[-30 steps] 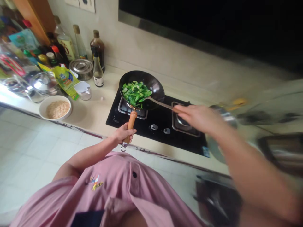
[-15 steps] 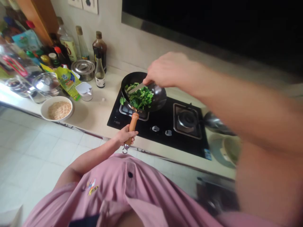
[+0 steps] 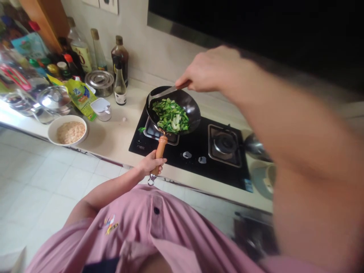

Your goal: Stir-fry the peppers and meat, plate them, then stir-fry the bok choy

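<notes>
wok [image 3: 190, 108] of greens sits beyond left hand [image 3: 150, 163] gripping its handle [image 3: 159, 150].

Pink buttoned shirt [image 3: 170, 235], small chest emblem [image 3: 109, 223], bare forearms

Daylight seemingly from the left, glare on counter [image 3: 17, 113] edge; right forearm [image 3: 298, 144] blurred, wide-angle bending
</notes>
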Tool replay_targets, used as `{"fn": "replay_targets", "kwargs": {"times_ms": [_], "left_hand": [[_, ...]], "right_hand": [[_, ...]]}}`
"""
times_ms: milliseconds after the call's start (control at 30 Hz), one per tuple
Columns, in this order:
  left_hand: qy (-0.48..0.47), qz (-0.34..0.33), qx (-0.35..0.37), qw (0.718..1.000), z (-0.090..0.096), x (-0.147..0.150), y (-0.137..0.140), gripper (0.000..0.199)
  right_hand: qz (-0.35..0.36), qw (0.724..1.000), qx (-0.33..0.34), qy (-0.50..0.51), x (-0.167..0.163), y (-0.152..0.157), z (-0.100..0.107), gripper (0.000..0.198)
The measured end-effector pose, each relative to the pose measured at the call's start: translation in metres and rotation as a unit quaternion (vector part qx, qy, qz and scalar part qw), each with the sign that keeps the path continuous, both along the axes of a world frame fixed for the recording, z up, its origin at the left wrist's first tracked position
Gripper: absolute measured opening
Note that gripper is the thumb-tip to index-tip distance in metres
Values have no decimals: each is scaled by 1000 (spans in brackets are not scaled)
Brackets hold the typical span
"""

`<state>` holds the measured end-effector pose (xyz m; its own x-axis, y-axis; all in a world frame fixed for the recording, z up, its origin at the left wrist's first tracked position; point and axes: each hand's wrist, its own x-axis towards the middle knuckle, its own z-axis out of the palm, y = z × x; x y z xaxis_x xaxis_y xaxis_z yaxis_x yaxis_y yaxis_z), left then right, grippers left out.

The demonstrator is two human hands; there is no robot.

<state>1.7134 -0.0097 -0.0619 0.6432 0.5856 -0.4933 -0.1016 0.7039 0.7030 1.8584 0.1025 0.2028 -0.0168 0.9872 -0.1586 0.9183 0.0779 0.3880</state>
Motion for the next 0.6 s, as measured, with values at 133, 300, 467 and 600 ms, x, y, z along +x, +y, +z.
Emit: {"fn": "replay_targets", "kwargs": {"times_ms": [133, 300, 467, 600], "left_hand": [[0, 4, -1, 1000, 1, 0, -1, 42], [10, -2, 0, 1000, 3, 0, 0, 41], [15, -6, 3, 1000, 4, -2, 1, 39], [15, -10, 9, 1000, 5, -2, 1, 37]], "right_hand": [[-25, 999, -23, 0, 17, 3, -22, 39], [-110, 991, -30, 65, 83, -69, -60, 42], [-145, 977, 9, 154, 105, -180, -113, 48], [-145, 972, 48, 176, 107, -239, -111, 49]]}}
